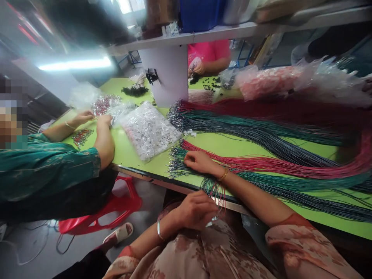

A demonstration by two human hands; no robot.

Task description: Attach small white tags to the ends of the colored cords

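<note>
My right hand [200, 162] rests over the metal-tipped ends of the green wires [178, 154], its thumb and fingers pinched together. What lies in that pinch is too small to make out. Lower down, in front of my body, my left hand [197, 211] is curled closed around a looped bunch of thin wires [215, 190], red, green and dark, that hangs at the table edge. Just beyond my right hand runs a bundle of red wires [232, 161]. Dark wires [314, 201] lie nearer to me, under my right forearm.
A clear bag of white connectors [154, 131] lies left of the wire ends. More dark red wires [261, 114] stretch behind. A co-worker in a green top [52, 166] handles small parts at left. Another person in pink [212, 54] sits opposite, beyond a white post [167, 77].
</note>
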